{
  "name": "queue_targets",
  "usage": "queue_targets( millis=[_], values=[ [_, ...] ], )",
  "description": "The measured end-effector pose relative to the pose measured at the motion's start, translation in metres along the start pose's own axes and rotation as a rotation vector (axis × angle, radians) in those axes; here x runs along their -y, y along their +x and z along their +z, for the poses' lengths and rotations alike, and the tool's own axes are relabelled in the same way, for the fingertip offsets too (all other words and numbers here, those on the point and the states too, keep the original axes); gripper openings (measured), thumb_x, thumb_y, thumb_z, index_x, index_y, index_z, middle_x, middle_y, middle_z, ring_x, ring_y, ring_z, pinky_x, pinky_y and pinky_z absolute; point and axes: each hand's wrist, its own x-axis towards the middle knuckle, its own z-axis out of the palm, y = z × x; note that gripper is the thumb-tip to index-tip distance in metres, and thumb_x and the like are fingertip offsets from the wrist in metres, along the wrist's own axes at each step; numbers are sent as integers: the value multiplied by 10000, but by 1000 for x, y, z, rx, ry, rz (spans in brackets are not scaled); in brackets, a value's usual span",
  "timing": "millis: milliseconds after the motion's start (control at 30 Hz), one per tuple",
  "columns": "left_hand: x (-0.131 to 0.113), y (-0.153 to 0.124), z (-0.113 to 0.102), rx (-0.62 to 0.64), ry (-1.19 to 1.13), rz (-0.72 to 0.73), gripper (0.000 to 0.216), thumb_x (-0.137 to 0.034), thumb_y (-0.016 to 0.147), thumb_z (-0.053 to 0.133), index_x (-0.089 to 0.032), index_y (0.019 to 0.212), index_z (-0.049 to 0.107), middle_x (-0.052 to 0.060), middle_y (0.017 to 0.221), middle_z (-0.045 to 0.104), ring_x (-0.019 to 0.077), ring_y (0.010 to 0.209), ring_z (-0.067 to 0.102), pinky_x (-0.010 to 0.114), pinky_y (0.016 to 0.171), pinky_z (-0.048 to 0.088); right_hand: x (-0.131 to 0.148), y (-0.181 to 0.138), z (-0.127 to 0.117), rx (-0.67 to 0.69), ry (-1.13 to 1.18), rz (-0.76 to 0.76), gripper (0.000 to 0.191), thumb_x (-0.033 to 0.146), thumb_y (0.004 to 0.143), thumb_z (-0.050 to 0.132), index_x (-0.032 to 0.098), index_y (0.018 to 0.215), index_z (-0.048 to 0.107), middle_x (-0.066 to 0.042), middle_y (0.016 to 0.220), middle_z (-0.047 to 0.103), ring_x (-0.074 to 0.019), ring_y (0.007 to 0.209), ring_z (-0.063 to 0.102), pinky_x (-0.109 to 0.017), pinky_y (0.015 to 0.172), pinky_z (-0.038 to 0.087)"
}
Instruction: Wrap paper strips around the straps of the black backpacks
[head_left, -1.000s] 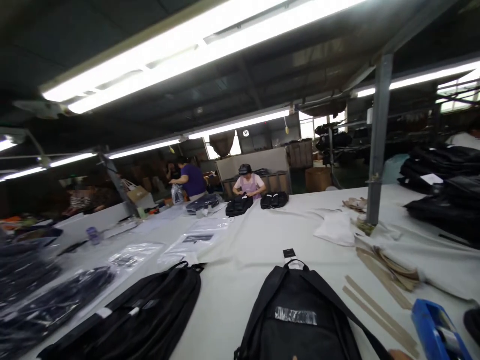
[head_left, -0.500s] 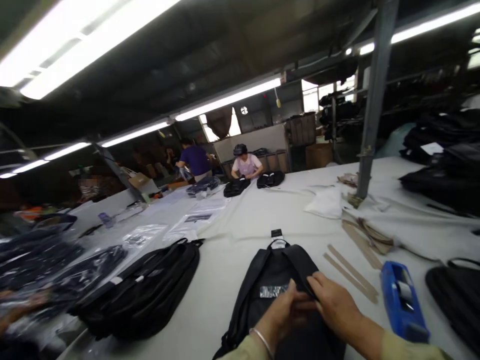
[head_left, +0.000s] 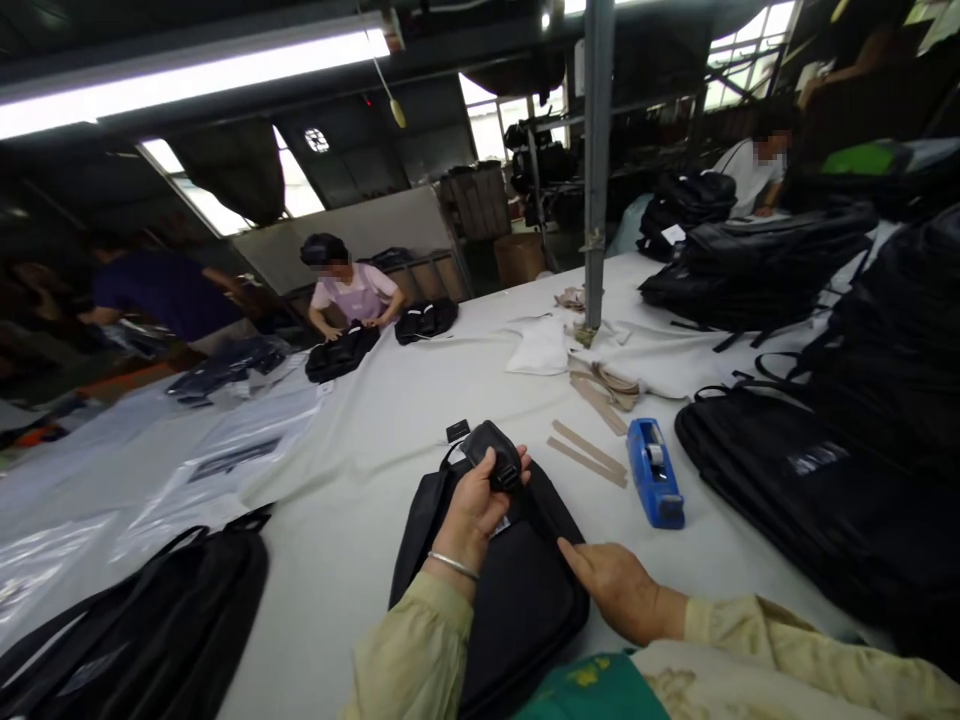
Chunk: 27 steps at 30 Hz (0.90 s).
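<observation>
The backpack point(head_left: 525, 600) lies flat on the near middle of the white table point(head_left: 390, 420), its top pointing far and its bottom near the person's body. The left hand point(head_left: 476, 500) is closed around a black bunched part at the top of the bag point(head_left: 496, 455), a strap or the carry handle, I cannot tell which, and lifts it a little off the cloth. The right hand point(head_left: 611, 590) is open, its fingers stretched flat on the bag's near right edge and pressing it down. A small black tag point(head_left: 457, 431) lies just past the bag's top. By how things lie, the bag looks laid out and smoothed, with its top now being gathered. It is in no wrapper. The blue tape dispenser point(head_left: 654, 470) stands untouched just right of it, beside a few tan strips point(head_left: 589, 450). Clear plastic sleeves point(head_left: 225, 450) lie well off to the left, past another black bag point(head_left: 150, 630) at the near left. More black bags point(head_left: 825, 480) are heaped at the right. That spread suggests many bags not yet handled, though which heap is done I cannot tell. At the far end a person in pink point(head_left: 351, 292) bends over another bag.
</observation>
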Motion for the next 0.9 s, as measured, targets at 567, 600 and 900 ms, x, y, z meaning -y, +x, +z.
queue_targets(
  millis=[567,600,900],
  values=[
    [20,10,-6,87,9,76,270,-195,807,703,-42,1029,699,210,1143,696,264,971,689,290,691,590,18,125,-28,-143,1212,529,220,351,727,672,134,731,636,-24,668,681,-111,501,580,-241,525,411],
    [22,9,-7,82,7,73,285,-211,807,703,-45,1038,699,211,1122,703,264,947,694,269,626,577,19,128,-29,-159,1180,508,220,355,741,654,136,736,646,-22,662,682,-110,504,581,-241,531,412],
    [17,7,-4,22,-27,153,243,-187,803,705,-52,1005,701,195,1042,728,252,888,701,328,726,584,10,109,-20,-20,1159,519,339,465,740,664,128,779,642,-60,725,712,-143,551,627,-266,552,439]
  ],
)
